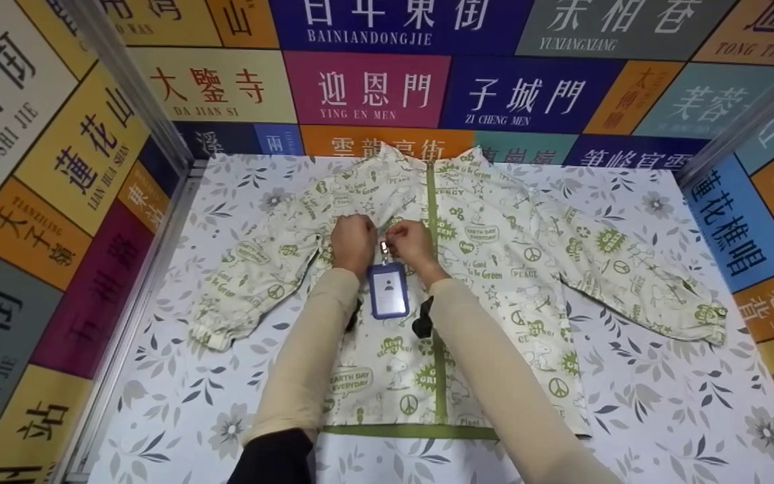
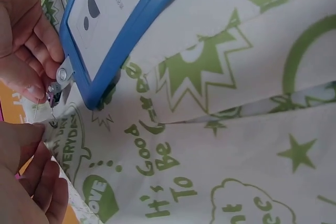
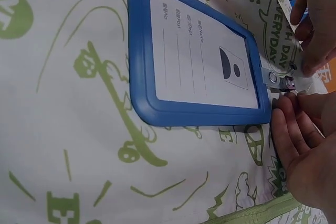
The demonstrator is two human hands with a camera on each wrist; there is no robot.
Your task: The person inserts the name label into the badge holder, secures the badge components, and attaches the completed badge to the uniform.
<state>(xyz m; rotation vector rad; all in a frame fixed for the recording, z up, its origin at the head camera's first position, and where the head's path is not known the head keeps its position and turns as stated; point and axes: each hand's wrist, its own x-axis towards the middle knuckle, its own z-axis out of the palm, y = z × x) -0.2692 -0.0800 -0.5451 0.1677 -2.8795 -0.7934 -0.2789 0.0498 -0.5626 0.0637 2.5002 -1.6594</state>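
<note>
A white jacket with green print lies spread flat, its front zipper facing up. On its chest rests a blue-framed badge holder with a white card inside. My left hand pinches the jacket fabric just above the badge. Close beside it, my right hand pinches the pin at the metal clip on the badge's strap. A thin metal wire shows between the two hands in the left wrist view. The fingertips partly hide where it meets the cloth.
Beneath the jacket is a table cover with grey leaves and flowers. Panels of coloured signs rise at the back and both sides. A metal frame post stands at the left corner. The jacket's sleeves stretch out to either side.
</note>
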